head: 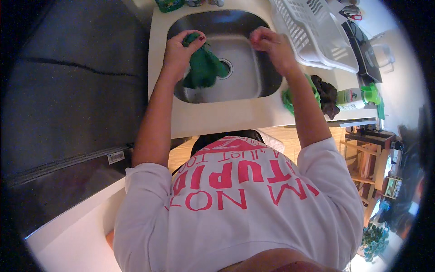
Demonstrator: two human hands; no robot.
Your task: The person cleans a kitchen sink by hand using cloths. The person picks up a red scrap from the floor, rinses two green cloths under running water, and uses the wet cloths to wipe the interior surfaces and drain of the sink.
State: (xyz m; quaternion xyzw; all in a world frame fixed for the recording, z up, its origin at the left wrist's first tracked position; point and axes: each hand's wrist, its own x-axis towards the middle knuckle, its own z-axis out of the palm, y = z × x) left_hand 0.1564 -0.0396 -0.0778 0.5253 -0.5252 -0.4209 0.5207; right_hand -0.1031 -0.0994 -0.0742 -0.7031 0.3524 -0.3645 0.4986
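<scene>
A dark green cloth (203, 67) hangs bunched from my left hand (183, 44), its top pinched between thumb and fingers. It dangles over the stainless steel sink (243, 80) and partly covers the drain (225, 69). On the sink's right side, my right hand (268, 44) is raised above the basin, blurred, with its fingers curled together. Whether anything small is between those fingers is not visible. Behind my right forearm, a bright green item (289, 101), partly hidden, rests on the light countertop (231, 114).
A white plastic dish rack (307, 30) stands right of the sink. Beyond my right forearm lie a dark brown cloth (326, 97) and a bottle with a green top (353, 97). A green container (169, 4) sits at the back. A large dark panel (85, 81) rises on the left.
</scene>
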